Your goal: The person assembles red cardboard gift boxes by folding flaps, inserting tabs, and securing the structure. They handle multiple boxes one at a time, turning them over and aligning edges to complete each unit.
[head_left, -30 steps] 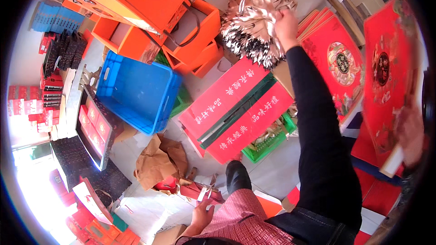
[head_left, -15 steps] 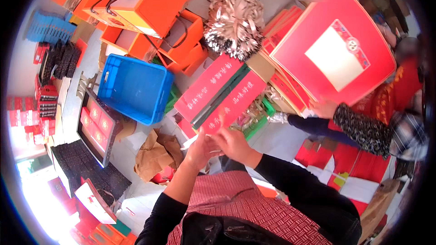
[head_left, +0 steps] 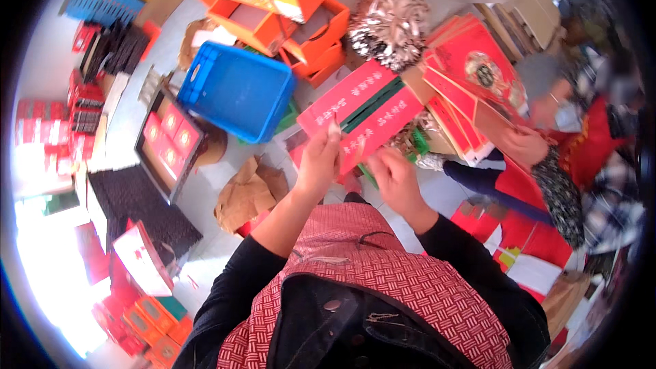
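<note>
Red box: a long red box [head_left: 362, 111] with a dark green band lies just ahead of both hands, between the blue crate [head_left: 236, 90] and a stack of red cartons [head_left: 471, 82].
Left hand: the left hand [head_left: 318, 164] is raised, its grip pinched together on a small pale slip [head_left: 334, 125] whose top pokes above the fingertips, in front of the red box's near edge.
Right hand: the right hand [head_left: 396, 179] sits just beside the left, fingers curled; whether its grip clamps anything, I cannot tell.
Around: crumpled brown paper [head_left: 249, 191] lies on the floor at lower left; orange boxes [head_left: 287, 0] are piled beyond the crate.
Co-worker: another person's hand [head_left: 523, 147] rests at the red cartons.
</note>
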The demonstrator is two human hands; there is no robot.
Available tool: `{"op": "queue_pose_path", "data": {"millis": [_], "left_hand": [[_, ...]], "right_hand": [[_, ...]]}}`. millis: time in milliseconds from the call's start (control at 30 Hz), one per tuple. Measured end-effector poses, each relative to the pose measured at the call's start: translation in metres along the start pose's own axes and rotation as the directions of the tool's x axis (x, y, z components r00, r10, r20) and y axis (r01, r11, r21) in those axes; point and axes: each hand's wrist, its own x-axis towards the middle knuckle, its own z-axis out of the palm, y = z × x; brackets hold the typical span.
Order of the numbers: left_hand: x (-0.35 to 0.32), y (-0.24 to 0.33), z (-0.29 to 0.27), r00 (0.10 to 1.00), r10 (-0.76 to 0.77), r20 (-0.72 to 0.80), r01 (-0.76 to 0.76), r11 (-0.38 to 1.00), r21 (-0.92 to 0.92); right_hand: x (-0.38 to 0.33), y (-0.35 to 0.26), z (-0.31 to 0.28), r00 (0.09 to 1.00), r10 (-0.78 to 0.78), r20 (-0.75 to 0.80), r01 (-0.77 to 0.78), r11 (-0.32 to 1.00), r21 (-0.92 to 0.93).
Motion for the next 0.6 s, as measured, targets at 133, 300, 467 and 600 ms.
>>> {"op": "queue_pose_path", "data": {"millis": [133, 300, 467, 600], "left_hand": [[-0.02, -0.007, 0.011, 0.93, 0.239, 0.278, -0.293, 0.941, 0.17], [-0.02, -0.017, -0.001, 0.889, 0.179, 0.421, -0.312, 0.911, 0.271], [-0.028, -0.048, -0.042, 0.676, 0.285, 0.68, -0.706, 0.515, 0.486], [-0.024, -0.058, -0.108, 0.605, 0.226, 0.764, -0.771, 0.405, 0.491]], "right_hand": [[0.018, -0.015, 0.003, 0.966, 0.216, 0.141, -0.237, 0.959, 0.155], [0.007, -0.035, 0.036, 0.871, 0.459, -0.173, -0.258, 0.729, 0.635], [-0.008, -0.067, -0.011, 0.821, 0.554, -0.14, -0.048, 0.311, 0.949], [-0.04, -0.067, -0.082, 0.71, 0.573, -0.408, 0.025, 0.56, 0.828]]}}
